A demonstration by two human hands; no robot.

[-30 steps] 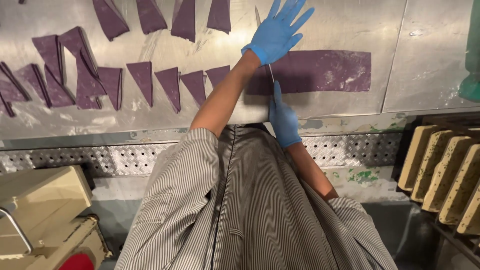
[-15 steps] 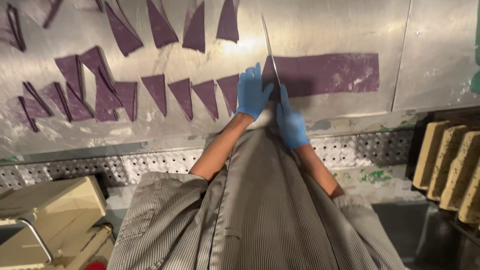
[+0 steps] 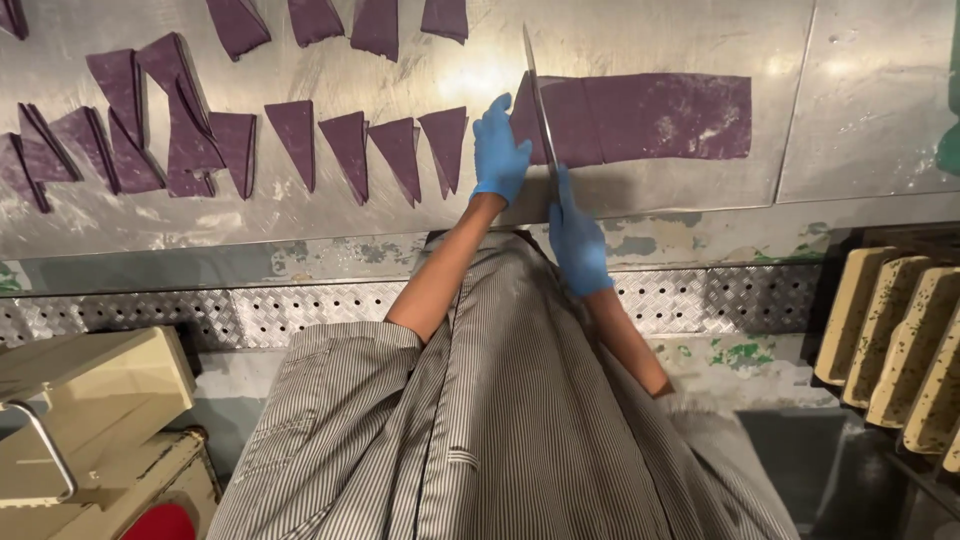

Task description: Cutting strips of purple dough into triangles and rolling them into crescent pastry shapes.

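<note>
My right hand (image 3: 578,245), in a blue glove, grips the handle of a long knife (image 3: 537,100). The blade stands on edge across the left end of a flat purple dough strip (image 3: 650,115) on the floured metal table (image 3: 620,40). My left hand (image 3: 499,150), also gloved, rests just left of the blade, its fingers on the strip's cut end. To its left lies a row of purple dough triangles (image 3: 350,145).
More purple triangles (image 3: 375,22) lie along the table's far side, and several overlapping ones (image 3: 150,120) at the left. A beige machine (image 3: 90,420) stands at lower left. Tan moulded trays (image 3: 900,340) stand on edge at the right. Diamond-plate panel (image 3: 740,290) runs under the table's edge.
My left hand has drawn back from the far side of the strip, fingers spread, to its left end beside the blade. The knife now stands across the strip.
</note>
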